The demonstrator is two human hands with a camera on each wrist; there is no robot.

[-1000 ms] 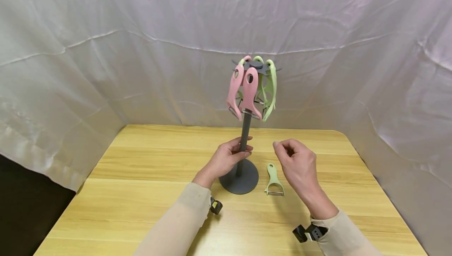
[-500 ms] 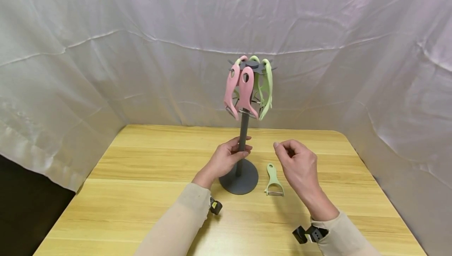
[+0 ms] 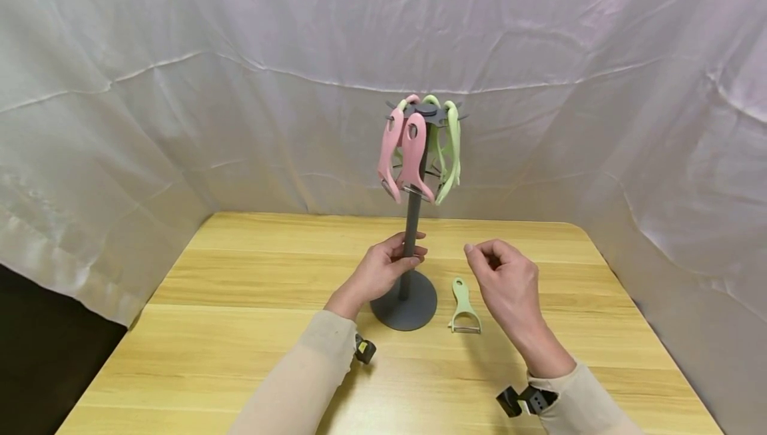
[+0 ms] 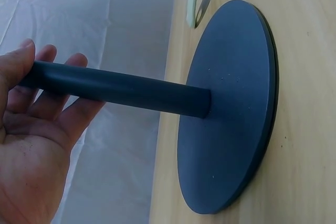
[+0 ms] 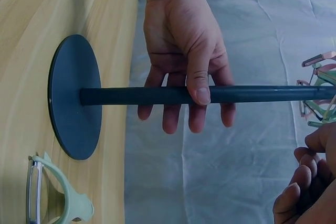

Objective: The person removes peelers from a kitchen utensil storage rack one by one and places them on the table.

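My left hand (image 3: pixel 383 267) grips the dark grey pole (image 3: pixel 413 222) of an upright stand, thumb in front and fingers behind. Y-shaped peelers hang by their handle holes from hooks round the stand's top, among them a front pink peeler (image 3: pixel 415 152) and a green peeler (image 3: pixel 451 148) on the right. The round base (image 4: pixel 231 114) sits on the table. To the right of the pole, my right hand (image 3: pixel 508 278) hovers in the air with loosely curled fingers and holds nothing. Just left of it, one green peeler (image 3: pixel 461 303) lies on the table, blade toward me.
The wooden table (image 3: pixel 240 328) has its far edge behind the stand. Pale cloth (image 3: pixel 287 122) hangs at the back and on both sides. A small black camera (image 3: pixel 520 400) is strapped to the right wrist.
The stand's top with its hanging peelers has shifted slightly left, and the pole leans less to the right. The right hand and the peeler on the table have hardly moved.
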